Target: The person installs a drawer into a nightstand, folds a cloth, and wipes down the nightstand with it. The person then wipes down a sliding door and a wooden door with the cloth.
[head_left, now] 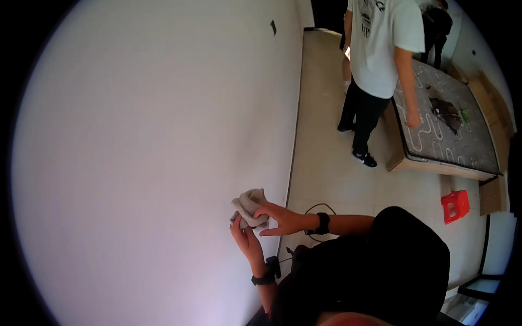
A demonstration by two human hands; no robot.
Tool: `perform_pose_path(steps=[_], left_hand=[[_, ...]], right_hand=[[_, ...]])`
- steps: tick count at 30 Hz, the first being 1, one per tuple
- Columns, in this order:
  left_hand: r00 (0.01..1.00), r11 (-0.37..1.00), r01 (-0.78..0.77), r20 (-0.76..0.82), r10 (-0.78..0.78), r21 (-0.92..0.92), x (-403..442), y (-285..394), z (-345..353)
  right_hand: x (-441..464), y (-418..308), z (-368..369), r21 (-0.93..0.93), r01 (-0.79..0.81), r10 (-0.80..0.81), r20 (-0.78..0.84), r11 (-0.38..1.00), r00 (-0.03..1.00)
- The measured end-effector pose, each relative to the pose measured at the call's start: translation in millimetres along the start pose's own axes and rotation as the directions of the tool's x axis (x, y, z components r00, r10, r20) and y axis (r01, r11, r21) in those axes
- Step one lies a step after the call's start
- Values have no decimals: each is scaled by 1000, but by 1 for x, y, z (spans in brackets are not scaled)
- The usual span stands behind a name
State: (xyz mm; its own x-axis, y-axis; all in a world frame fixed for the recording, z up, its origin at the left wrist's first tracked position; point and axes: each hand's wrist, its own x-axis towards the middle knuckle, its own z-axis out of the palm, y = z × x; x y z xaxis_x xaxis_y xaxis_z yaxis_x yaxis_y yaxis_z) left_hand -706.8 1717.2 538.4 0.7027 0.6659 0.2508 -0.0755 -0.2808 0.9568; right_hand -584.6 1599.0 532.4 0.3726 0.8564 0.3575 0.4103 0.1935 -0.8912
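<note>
A crumpled grey-beige cloth (250, 206) is held between my two hands, close in front of the white wall (152, 136). My left hand (247, 242) grips its lower edge, fingers closed on the fabric from below. From the right, my right hand (283, 220) has its fingers bent onto the cloth's side. Dark bands circle both wrists, with a small black device on the left one. Whether the cloth touches the wall I cannot tell.
A person in a white T-shirt (375, 49) stands beside a bed with a patterned mattress (424, 136). Others are partly visible behind. A red plastic stool (455, 206) is on the floor at right. A thin cable (321, 205) loops near my right wrist. The wall carries a switch plate (273, 27).
</note>
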Motion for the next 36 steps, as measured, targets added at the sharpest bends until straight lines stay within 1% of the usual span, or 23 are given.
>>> perform_pose_path(steps=[2, 3, 4, 6, 7, 8, 11, 12, 13, 14, 15, 17, 20, 22, 23, 26, 28, 29, 30, 32, 34, 35, 36], left_hand=[[999, 996, -51, 4, 51, -78, 8, 5, 1], [997, 995, -69, 34, 72, -68, 25, 6, 6], [994, 995, -97, 45, 99, -32, 39, 4, 6], [986, 990, -137, 100, 133, 32, 67, 19, 5], [974, 977, -182, 154, 164, 110, 67, 24, 5], [965, 969, -233, 146, 220, 85, 79, 26, 12], [969, 984, -179, 175, 176, 6, 111, 30, 32], [974, 992, -112, 193, 120, -50, 125, 28, 45], [973, 994, -50, 220, 69, -93, 127, 27, 49], [973, 995, -49, 221, 68, -93, 127, 28, 51], [974, 996, -49, 219, 63, -69, 147, 22, 61], [976, 998, -49, 209, 57, -44, 150, 22, 69], [967, 994, -111, 228, 110, -9, 199, 13, 135], [987, 990, -130, 104, 124, 54, 231, 7, 173], [988, 989, -137, 72, 133, 58, 246, 7, 191], [993, 992, -116, 21, 116, 46, 286, 15, 241], [993, 993, -114, -6, 114, 34, 316, 12, 271], [994, 987, -111, 10, 110, 120, 329, 3, 282], [994, 986, -112, 6, 113, 126, 344, -1, 297], [975, 948, -220, 26, 220, 230, 371, -2, 323], [959, 929, -278, 12, 283, 245, 398, -1, 349], [942, 908, -326, 6, 336, 263, 411, -5, 361], [944, 911, -321, 6, 331, 257, 426, -8, 375]], right_hand=[[7, 5, -5, -1, -75, 75, -54, 997, 996], [16, 9, -15, -150, -143, 116, -173, 978, 978], [25, 16, -20, -151, -153, 125, -178, 977, 976], [52, 6, -38, 131, -323, 337, -111, 937, 935], [53, 6, -35, 92, -296, 308, -168, 951, 936], [60, 12, -37, 94, -290, 302, -167, 952, 938], [73, 28, -76, -15, -302, 294, -190, 953, 937], [79, 32, -97, -31, -305, 294, -190, 952, 937], [78, 32, -105, 2, -286, 282, -182, 958, 942], [74, 29, -111, 41, -272, 275, -171, 961, 946], [77, 37, -132, 119, -273, 293, -229, 955, 928], [71, 39, -142, 160, -247, 283, -269, 956, 921], [77, 74, -213, 222, -251, 315, -332, 942, 889], [83, 89, -253, 228, -189, 284, -523, 955, 804], [85, 94, -277, 179, -251, 308, -548, 951, 778], [97, 113, -336, 193, -202, 279, -626, 960, 728], [111, 127, -373, 290, -79, 264, -686, 954, 678], [121, 137, -391, 286, -68, 253, -684, 956, 684], [131, 146, -408, 267, -91, 252, -668, 959, 700], [149, 161, -431, 249, -112, 251, -644, 962, 723], [180, 174, -452, 144, -40, 124, -639, 989, 759], [197, 183, -463, 137, -44, 122, -637, 990, 761], [215, 192, -477, 36, -42, 55, -631, 998, 774]])
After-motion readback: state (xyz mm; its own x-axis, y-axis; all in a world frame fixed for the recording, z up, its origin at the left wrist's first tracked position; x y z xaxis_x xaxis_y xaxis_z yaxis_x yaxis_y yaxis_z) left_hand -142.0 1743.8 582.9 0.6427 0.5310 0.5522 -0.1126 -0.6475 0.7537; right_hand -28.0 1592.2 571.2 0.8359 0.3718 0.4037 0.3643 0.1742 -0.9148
